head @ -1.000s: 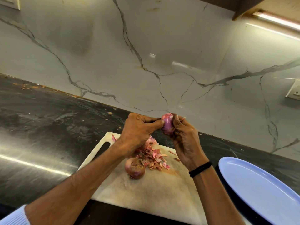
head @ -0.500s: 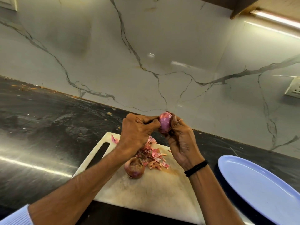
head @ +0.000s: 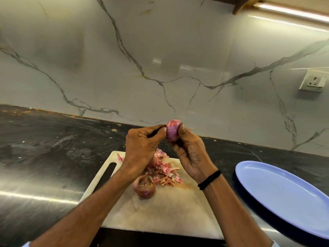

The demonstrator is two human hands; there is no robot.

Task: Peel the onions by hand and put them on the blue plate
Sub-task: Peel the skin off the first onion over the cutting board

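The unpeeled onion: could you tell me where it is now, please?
In the head view the unpeeled onion lies on the cutting board, left of centre, beside the pile of peels, below the other onion.

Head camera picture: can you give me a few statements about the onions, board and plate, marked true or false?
1. The left hand and the right hand both grip a glossy pink-purple onion above the white plastic cutting board. True.
2. The oval blue plate holds a peeled onion. False: its visible part is bare.
3. A reddish-brown unpeeled onion lies on the board. True.
4. The pink papery peels lie on the plate. False: they are piled on the board.
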